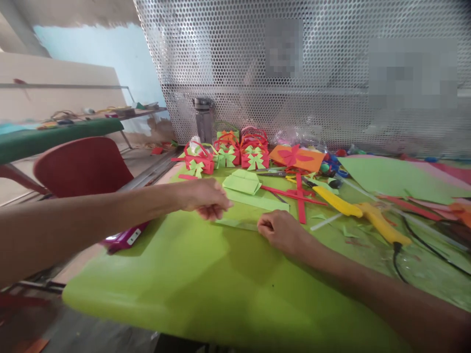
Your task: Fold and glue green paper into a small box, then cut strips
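Note:
A thin light-green paper strip (237, 224) stretches between my two hands, just above the green tabletop (176, 289). My left hand (209, 198) is closed with the fingers curled at the strip's left end. At the other end my right hand (277, 229) forms a loose fist, its fingers pressed together on the strip. Right behind them lie a wider flat green strip (263, 200) and a folded green paper piece (242, 182). Crossed red paper strips (300, 198) rest beyond my right hand.
Small red paper baskets with green bows (254, 156) stand at the back, near a dark bottle (203, 120). A yellow glue gun (379, 223) with a black cord lies right, by green paper sheets (397, 179). A purple box (128, 239) sits at the left edge.

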A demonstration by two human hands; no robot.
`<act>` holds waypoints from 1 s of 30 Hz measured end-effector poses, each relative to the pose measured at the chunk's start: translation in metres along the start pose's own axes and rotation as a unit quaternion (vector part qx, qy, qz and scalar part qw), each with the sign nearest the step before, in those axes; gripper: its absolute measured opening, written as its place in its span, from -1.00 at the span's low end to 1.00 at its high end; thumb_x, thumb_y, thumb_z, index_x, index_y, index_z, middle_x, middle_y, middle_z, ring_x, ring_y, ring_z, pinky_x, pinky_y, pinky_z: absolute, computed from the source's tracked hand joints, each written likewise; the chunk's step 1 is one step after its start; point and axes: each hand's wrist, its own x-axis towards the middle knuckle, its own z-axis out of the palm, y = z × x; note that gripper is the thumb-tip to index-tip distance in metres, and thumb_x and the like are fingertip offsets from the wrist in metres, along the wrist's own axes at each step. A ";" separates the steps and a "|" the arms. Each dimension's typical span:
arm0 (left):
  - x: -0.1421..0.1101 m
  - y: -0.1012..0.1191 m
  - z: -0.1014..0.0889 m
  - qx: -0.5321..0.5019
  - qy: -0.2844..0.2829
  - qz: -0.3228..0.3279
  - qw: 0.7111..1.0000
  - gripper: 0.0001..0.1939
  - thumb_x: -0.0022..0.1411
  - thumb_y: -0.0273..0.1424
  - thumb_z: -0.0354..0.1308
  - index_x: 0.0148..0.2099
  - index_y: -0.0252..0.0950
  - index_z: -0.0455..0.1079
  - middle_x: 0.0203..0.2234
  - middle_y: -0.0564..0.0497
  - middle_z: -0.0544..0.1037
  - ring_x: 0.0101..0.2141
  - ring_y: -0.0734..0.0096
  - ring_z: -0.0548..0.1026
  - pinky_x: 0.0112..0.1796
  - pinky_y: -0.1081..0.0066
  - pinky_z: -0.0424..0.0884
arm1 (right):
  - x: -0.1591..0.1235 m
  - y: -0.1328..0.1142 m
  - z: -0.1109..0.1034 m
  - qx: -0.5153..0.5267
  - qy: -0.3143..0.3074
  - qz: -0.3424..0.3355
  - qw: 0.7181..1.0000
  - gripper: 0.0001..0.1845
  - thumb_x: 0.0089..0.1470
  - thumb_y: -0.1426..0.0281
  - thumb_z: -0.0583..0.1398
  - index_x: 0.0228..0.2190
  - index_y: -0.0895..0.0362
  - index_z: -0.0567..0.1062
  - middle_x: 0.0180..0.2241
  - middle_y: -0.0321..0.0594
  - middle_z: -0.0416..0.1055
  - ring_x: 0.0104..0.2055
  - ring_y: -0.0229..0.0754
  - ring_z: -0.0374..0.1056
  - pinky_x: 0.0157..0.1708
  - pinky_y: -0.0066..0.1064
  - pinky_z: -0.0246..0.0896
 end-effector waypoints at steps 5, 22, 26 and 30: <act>0.031 0.019 0.040 0.027 -0.070 -0.002 0.997 -0.81 -0.03 -0.43 0.22 -0.59 -0.39 0.33 -0.74 0.00 0.46 -0.70 0.47 0.43 -0.65 0.51 0.32 | 0.001 0.003 -0.005 -0.001 -0.006 -0.003 1.000 -0.84 -0.13 0.53 0.06 -0.62 0.16 0.40 -0.64 -0.34 0.32 -0.59 -0.37 0.15 -0.58 -0.52 -0.08; 0.045 0.014 0.040 0.075 -0.071 -0.036 0.994 -0.64 -0.10 -0.22 0.32 -0.65 -0.36 0.29 -0.74 -0.02 0.44 -0.70 0.40 0.42 -0.61 0.37 0.42 | 0.011 0.012 -0.005 -0.054 -0.002 0.036 0.998 -0.65 -0.11 0.35 0.11 -0.80 0.12 0.14 -0.77 -0.40 0.01 -0.69 -0.37 -0.04 -0.66 -0.45 -0.25; 0.042 0.003 0.030 0.067 -0.062 -0.032 0.995 -0.68 -0.02 -0.26 0.25 -0.62 -0.34 0.29 -0.75 -0.02 0.44 -0.71 0.38 0.43 -0.63 0.37 0.41 | 0.009 0.013 -0.004 -0.057 0.000 0.027 0.998 -0.66 -0.10 0.36 0.09 -0.79 0.12 0.14 -0.76 -0.41 -0.02 -0.68 -0.38 -0.06 -0.66 -0.44 -0.27; 0.037 -0.013 0.018 0.058 -0.045 -0.036 0.997 -0.72 -0.01 -0.28 0.22 -0.60 -0.33 0.30 -0.75 -0.02 0.45 -0.71 0.38 0.44 -0.62 0.39 0.43 | 0.009 0.014 -0.003 -0.057 0.000 0.024 0.998 -0.67 -0.10 0.37 0.08 -0.78 0.12 0.14 -0.76 -0.40 -0.01 -0.68 -0.37 -0.04 -0.66 -0.45 -0.26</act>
